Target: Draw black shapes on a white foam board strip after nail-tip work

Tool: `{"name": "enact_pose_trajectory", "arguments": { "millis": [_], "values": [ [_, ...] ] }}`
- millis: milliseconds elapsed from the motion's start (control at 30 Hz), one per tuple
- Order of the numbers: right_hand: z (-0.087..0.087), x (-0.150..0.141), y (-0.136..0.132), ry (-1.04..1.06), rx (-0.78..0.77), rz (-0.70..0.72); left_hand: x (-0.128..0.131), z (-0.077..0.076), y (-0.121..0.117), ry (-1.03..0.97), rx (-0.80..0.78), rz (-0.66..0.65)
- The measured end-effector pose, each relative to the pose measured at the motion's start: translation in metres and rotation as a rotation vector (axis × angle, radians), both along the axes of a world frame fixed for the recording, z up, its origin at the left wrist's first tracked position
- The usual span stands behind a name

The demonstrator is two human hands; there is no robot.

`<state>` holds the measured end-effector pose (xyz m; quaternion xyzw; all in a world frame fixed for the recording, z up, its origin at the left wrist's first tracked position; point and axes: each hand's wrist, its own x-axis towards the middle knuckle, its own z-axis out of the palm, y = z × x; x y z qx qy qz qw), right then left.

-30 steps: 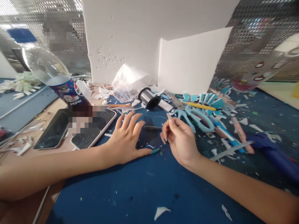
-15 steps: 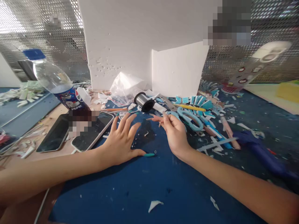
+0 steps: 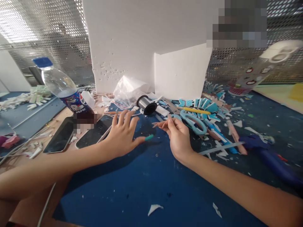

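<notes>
My left hand hovers over the blue mat with fingers spread and nothing in it, next to a phone. My right hand is just to its right, thumb and fingertips pinched together; what they hold is too thin to make out. A black spool of silvery wire lies just beyond both hands. Light blue scissors lie right of my right hand.
A second phone and a Pepsi bottle are at the left. White foam boards and a plastic bag stand behind. Blue foam scraps, a yellow pencil and a dark blue object litter the right side.
My left hand has lifted off the mat and its thumb has swung up. My right hand moved slightly away from me. A dark stick between the hands is no longer seen.
</notes>
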<state>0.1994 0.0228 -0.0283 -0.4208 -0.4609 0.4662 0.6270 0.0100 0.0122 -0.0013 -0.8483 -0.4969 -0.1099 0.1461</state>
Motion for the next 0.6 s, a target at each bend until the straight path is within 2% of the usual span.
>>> {"name": "enact_pose_trajectory", "arguments": {
  "millis": [133,267,400,500,600],
  "values": [
    [0.005,-0.003,-0.005,-0.003,-0.01,0.07,0.001,-0.009,-0.002,0.073,0.028,0.021],
    [0.007,-0.004,-0.007,0.004,-0.026,0.09,0.004,-0.005,0.004,0.069,0.115,0.025],
    [0.006,-0.003,-0.005,0.013,-0.035,0.069,0.008,0.003,0.003,0.15,0.058,-0.11],
    [0.006,-0.003,-0.005,0.012,-0.037,0.069,0.011,0.002,0.002,0.206,-0.005,-0.22],
    [0.008,-0.004,-0.006,0.011,-0.038,0.077,0.013,-0.001,0.004,0.226,-0.055,-0.266]
  ]
}}
